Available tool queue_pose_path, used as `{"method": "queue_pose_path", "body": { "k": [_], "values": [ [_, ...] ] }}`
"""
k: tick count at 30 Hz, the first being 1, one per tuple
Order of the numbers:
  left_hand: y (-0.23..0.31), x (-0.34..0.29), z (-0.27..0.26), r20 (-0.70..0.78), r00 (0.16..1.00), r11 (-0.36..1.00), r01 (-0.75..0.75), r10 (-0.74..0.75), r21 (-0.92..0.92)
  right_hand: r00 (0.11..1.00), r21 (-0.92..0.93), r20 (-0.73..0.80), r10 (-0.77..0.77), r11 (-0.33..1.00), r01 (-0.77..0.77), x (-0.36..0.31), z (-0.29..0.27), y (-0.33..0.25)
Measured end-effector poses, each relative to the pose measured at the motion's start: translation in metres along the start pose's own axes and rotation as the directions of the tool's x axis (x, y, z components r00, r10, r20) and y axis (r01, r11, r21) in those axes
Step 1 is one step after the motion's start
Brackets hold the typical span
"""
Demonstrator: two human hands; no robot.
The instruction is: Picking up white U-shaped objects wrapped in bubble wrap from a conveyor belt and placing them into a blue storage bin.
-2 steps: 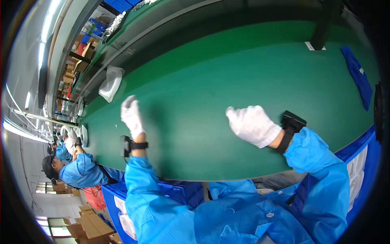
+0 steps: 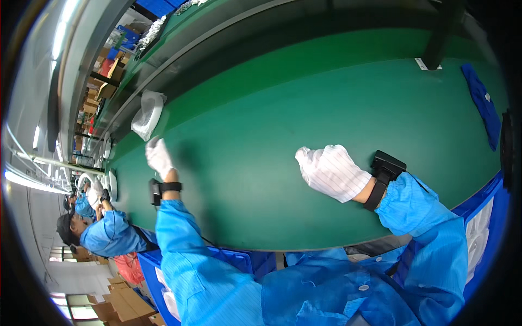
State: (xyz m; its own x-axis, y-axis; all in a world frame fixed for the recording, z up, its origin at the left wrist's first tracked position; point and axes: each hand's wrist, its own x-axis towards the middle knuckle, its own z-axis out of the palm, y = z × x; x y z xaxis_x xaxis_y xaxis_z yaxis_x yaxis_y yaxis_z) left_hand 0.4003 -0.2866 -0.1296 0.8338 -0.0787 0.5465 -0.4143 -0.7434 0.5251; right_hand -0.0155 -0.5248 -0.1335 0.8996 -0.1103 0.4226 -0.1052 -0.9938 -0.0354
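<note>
L hand (image 2: pixel 159 156), white glove, is over green tabletop (image 2: pixel 244 179); fingers blurred, look part bent, can't tell if they grip or touch anything. Bagged white part (image 2: pixel 148 115) lies just past L fingertips, a bit to their left. R hand (image 2: pixel 334 172), striped white glove, is well right of L fingers; its fingers curl in twd palm, can't tell if clenched tight or round smth. Blue cloth item (image 2: pixel 481 106) lies far right of R fingers & further out; black post (image 2: pixel 437 41) stands beyond R fingers, to their right. Co-worker (image 2: pixel 111 233) is left of L fingers, nearer side. Blue bin (image 2: pixel 500 209) w/ white pcs: right of R fingers, nearer side.
</note>
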Motion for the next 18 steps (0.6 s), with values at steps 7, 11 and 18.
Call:
{"method": "queue_pose_path", "body": {
  "k": [7, 11, 18],
  "values": [
    [-0.147, 0.171, 0.065, 0.124, 0.773, 0.584, 0.564, -0.622, -0.583, 0.986, 0.101, 0.153, 0.072, 0.991, -0.088, 0.021, 0.001, 0.006],
    [-0.111, 0.191, 0.089, 0.362, 0.63, 0.479, 0.767, -0.687, -0.426, 0.99, 0.139, 0.121, 0.076, 0.986, -0.092, 0.018, 0.006, 0.002],
    [-0.142, 0.196, 0.124, 0.26, 0.935, 0.923, 0.304, -0.242, -0.234, 0.981, 0.106, 0.165, 0.103, 0.987, -0.122, 0.016, -0.002, 0.0]
  ]
}}
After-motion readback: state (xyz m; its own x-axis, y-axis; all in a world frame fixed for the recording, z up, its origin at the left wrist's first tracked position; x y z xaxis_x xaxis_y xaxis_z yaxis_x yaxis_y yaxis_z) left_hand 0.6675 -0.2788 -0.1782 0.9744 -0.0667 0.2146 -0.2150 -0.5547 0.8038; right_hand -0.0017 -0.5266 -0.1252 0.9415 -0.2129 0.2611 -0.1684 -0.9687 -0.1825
